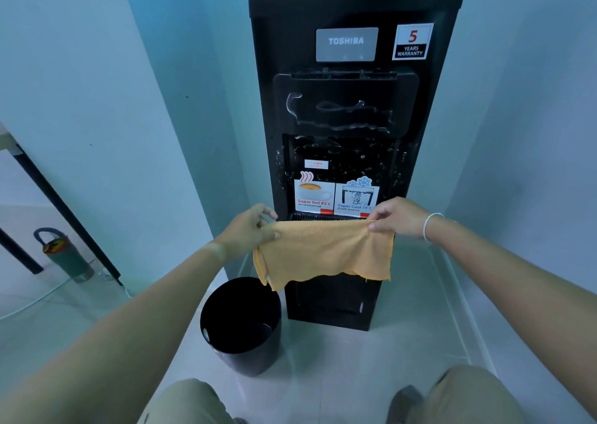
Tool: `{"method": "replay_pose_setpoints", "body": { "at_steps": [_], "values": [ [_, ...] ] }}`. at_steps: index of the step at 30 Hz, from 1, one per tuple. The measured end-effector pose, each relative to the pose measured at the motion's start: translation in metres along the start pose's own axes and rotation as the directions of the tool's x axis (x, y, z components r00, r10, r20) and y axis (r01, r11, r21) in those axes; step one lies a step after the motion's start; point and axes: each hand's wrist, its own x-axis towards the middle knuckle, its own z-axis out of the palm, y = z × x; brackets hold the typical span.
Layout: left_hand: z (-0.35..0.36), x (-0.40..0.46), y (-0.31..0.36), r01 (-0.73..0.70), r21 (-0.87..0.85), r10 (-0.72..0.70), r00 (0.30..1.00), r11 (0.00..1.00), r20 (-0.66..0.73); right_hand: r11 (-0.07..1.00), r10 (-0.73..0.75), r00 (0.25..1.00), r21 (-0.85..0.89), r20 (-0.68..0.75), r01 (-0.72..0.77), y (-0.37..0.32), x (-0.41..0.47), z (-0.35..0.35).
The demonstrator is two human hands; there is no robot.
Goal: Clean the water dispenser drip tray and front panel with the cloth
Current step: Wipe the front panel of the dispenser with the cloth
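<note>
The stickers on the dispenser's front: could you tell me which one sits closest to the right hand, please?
The blue "Super Cool 10°C" sticker, with snowflakes on top. It sits just above the right hand, while the red "Super hot 85°C" sticker lies beside it, nearer the left hand.

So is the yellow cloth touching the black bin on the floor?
Apart. The head view shows the cloth stretched between the left hand and right hand, its lower edge hanging above the bin rim with dispenser and floor showing between them.
</note>
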Motion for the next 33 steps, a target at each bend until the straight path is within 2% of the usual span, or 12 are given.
{"method": "replay_pose_setpoints", "body": {
  "at_steps": [4, 10, 12, 15, 17, 20, 27, 30, 33],
  "values": [
    [-0.006, 0.003, 0.005, 0.028, -0.091, -0.035, 0.997, 0.995, -0.074, 0.997, 0.023, 0.998, 0.071, -0.056, -0.019, 0.003, -0.004, -0.003],
    [-0.013, 0.004, 0.012, 0.153, -0.175, -0.155, 0.988, 0.973, 0.004, 0.939, 0.155, 0.987, 0.319, -0.046, -0.133, 0.008, -0.012, -0.006],
    [-0.005, 0.009, 0.015, 0.234, -0.255, -0.251, 0.967, 0.938, -0.036, 0.860, 0.259, 0.966, 0.461, -0.023, -0.219, 0.000, -0.014, -0.001],
    [0.013, 0.017, 0.027, 0.288, -0.478, -0.358, 0.932, 0.829, -0.058, 0.667, 0.368, 0.928, 0.679, 0.056, -0.306, -0.020, -0.017, 0.013],
    [0.027, 0.017, 0.041, 0.286, -0.593, -0.364, 0.931, 0.753, -0.013, 0.518, 0.351, 0.929, 0.801, 0.120, -0.300, -0.038, -0.018, 0.023],
    [0.043, 0.013, 0.061, 0.274, -0.612, -0.312, 0.949, 0.742, 0.046, 0.387, 0.277, 0.948, 0.885, 0.155, -0.258, -0.060, -0.019, 0.037],
    [0.048, 0.012, 0.066, 0.252, -0.616, -0.168, 0.967, 0.746, 0.192, 0.410, 0.221, 0.963, 0.882, 0.152, -0.233, -0.077, -0.021, 0.045],
    [0.045, 0.012, 0.062, 0.255, -0.614, -0.149, 0.964, 0.747, 0.219, 0.482, 0.253, 0.957, 0.839, 0.142, -0.252, -0.076, -0.020, 0.045],
    [0.042, 0.012, 0.059, 0.257, -0.577, -0.167, 0.964, 0.775, 0.206, 0.601, 0.268, 0.960, 0.764, 0.086, -0.236, -0.071, -0.020, 0.047]
  ]
}}
